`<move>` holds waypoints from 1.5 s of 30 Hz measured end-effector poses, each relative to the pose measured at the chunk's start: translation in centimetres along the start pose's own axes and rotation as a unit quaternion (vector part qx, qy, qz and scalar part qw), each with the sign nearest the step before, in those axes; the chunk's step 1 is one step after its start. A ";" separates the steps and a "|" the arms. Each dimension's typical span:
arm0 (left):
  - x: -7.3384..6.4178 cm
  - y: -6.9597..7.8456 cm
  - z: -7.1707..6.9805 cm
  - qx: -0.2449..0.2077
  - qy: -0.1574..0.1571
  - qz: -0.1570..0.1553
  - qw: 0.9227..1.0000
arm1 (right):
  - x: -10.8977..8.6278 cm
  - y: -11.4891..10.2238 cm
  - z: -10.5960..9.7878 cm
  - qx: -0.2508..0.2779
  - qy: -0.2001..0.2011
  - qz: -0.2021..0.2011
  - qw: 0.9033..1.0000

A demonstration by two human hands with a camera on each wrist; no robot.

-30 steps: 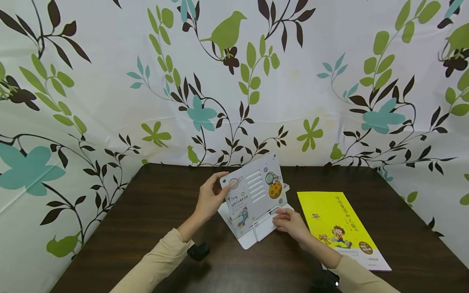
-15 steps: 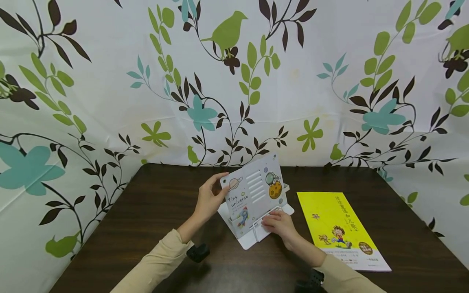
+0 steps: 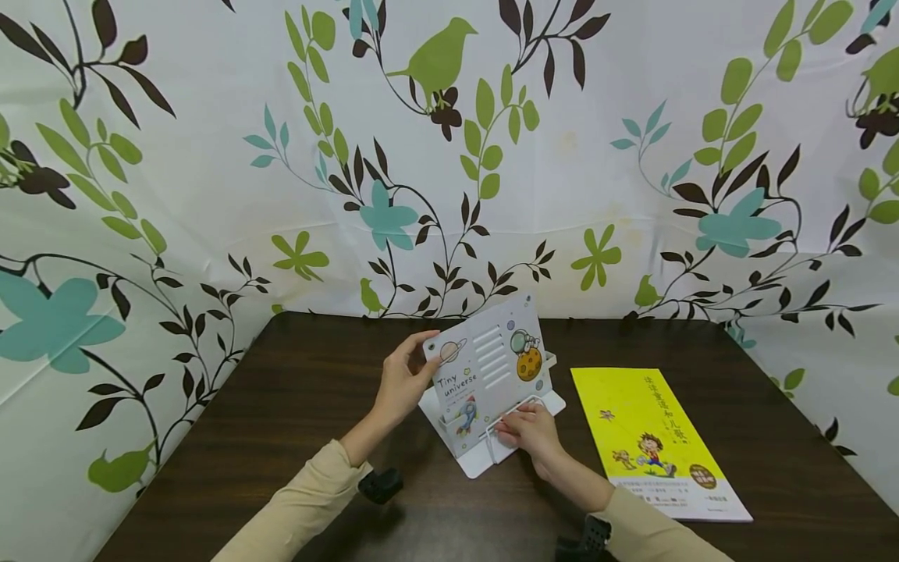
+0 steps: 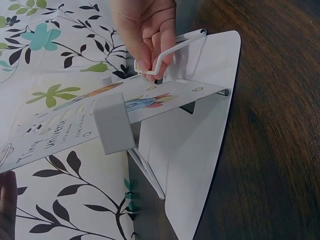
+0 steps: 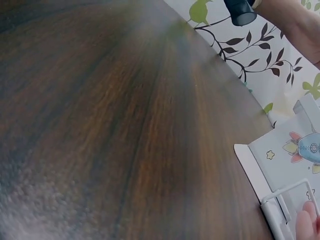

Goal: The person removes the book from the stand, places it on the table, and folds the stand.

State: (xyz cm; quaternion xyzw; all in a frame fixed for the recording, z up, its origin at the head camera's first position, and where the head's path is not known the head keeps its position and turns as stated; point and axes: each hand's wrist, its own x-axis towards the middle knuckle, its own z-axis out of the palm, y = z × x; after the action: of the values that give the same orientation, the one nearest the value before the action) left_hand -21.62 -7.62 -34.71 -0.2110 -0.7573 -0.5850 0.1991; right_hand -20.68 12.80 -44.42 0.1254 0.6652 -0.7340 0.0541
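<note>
A white book stand (image 3: pixel 492 375) printed with "Tiny universe", a planet, a rocket and an astronaut stands tilted back on its flat white base (image 4: pixel 180 150). My left hand (image 3: pixel 402 382) grips the panel's upper left edge, thumb in front and fingers behind. At the panel's lower edge, my right hand (image 3: pixel 530 433) pinches the white wire page holder (image 4: pixel 180 46) between thumb and fingers. The left wrist view shows this pinch from the side, with the wire raised off the base. Only the fingertips (image 5: pixel 305 222) of that hand enter the right wrist view.
A yellow children's book (image 3: pixel 646 437) with a cartoon child on its cover lies flat to the right of the stand. Everything rests on a dark wooden table (image 3: pixel 281 437). A patterned cloth (image 3: pixel 562 156) hangs behind the table's far edge.
My right hand has moved left along the front of the stand and now pinches the wire nearer its middle. The left hand, stand and yellow book have stayed put.
</note>
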 end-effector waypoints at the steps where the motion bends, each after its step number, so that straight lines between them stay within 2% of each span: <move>1: 0.0 0.0 0.0 0.002 0.000 0.000 1.000 | 0.0 0.0 0.0 -0.001 0.001 0.003 1.000; 12: -0.6 0.4 -0.1 0.010 -0.011 0.009 1.000 | -0.1 -0.5 -0.2 -0.009 -0.002 0.005 1.000; 19: -1.3 1.0 -0.2 -0.004 -0.017 0.000 1.000 | 0.4 -0.6 -0.6 -0.021 -0.010 0.001 1.000; 24: -1.9 1.5 0.0 -0.004 -0.022 -0.005 1.000 | 0.7 -1.1 -1.0 -0.043 -0.014 0.012 0.999; 28: -2.3 1.5 0.2 -0.007 -0.027 0.006 1.000 | 1.1 -1.3 -1.5 -0.070 -0.021 0.021 0.997; 31: -2.6 0.8 0.5 -0.019 -0.027 0.010 0.999 | 1.5 -1.4 -1.9 -0.089 -0.029 0.020 0.995; 36: -2.9 -1.0 1.2 -0.041 -0.023 -0.002 0.999 | 2.0 -1.6 -2.4 -0.113 -0.039 0.025 0.993; 45: -3.5 -0.8 2.2 -0.066 -0.021 0.008 0.998 | 3.0 -1.9 -3.1 -0.123 -0.069 0.001 0.990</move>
State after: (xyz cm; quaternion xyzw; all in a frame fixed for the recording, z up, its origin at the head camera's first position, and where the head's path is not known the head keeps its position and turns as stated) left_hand -19.28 -6.00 -37.81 -0.2419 -0.7190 -0.6280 0.1738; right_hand -23.66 16.37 -43.62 0.0678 0.7449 -0.6535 0.1159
